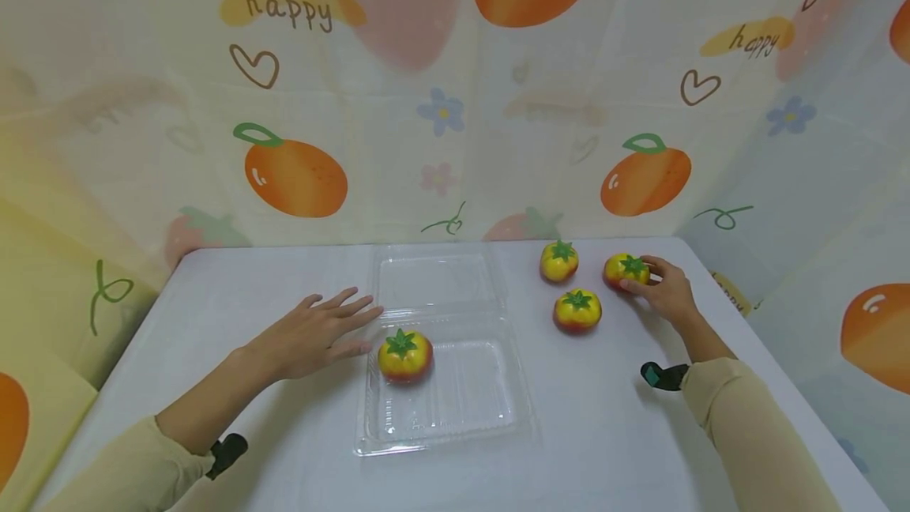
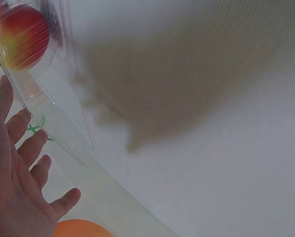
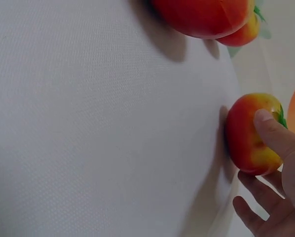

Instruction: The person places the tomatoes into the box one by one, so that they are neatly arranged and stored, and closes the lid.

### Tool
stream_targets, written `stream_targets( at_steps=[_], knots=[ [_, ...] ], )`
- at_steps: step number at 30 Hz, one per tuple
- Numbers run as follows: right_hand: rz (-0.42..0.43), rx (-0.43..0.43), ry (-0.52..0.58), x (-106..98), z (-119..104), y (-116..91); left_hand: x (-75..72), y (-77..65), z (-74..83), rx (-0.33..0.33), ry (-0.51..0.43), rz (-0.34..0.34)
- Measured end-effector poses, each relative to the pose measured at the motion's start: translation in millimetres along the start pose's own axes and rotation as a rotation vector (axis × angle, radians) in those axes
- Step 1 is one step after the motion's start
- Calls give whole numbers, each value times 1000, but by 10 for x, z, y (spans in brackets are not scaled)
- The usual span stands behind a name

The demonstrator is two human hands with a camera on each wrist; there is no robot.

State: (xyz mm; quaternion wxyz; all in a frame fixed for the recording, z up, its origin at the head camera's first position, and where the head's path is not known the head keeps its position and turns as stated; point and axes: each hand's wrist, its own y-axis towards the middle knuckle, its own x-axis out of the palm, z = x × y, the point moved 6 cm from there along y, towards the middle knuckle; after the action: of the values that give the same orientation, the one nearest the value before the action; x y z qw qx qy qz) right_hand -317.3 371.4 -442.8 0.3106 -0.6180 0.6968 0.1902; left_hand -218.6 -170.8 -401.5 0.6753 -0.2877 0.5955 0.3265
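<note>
While the left hand [image 1: 313,336], fingers spread, is just beside the left edge of the box [image 1: 391,446], the right hand [image 1: 671,292] grips a roundish fruit [image 1: 624,269] near the far right corner of the table [image 1: 583,425], well right of the box.

A person wears a pale beige, creased left sleeve [image 1: 121,468] and matching right sleeve [image 1: 761,433], both ending short of the bare left hand [image 1: 313,334] and right hand [image 1: 667,291]. A small black device [image 1: 230,453] with a rounded end juts out by the left cuff [image 1: 192,461], and a second dark device [image 1: 668,377] (bearing a teal-green patch [image 1: 650,374]) shows by the right cuff [image 1: 700,389].
</note>
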Motion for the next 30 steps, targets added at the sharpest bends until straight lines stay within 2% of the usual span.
stream_targets(
  at_steps=[6, 12, 20, 30],
  knots=[
    [-12, -16, -24, -21, -33, -7, -8, -1, 6, 5, -3, 7],
    [-16, -51, -73, -123, -107, -12, -10, -12, 8, -2, -5, -4],
    [-15, -156, -129, -175, -379, -38, -24, -11, 8, -11, -9, -14],
    [-50, -286, -182, -114, -781, -118, -30, 2, 16, -2, -5, -16]
  ],
)
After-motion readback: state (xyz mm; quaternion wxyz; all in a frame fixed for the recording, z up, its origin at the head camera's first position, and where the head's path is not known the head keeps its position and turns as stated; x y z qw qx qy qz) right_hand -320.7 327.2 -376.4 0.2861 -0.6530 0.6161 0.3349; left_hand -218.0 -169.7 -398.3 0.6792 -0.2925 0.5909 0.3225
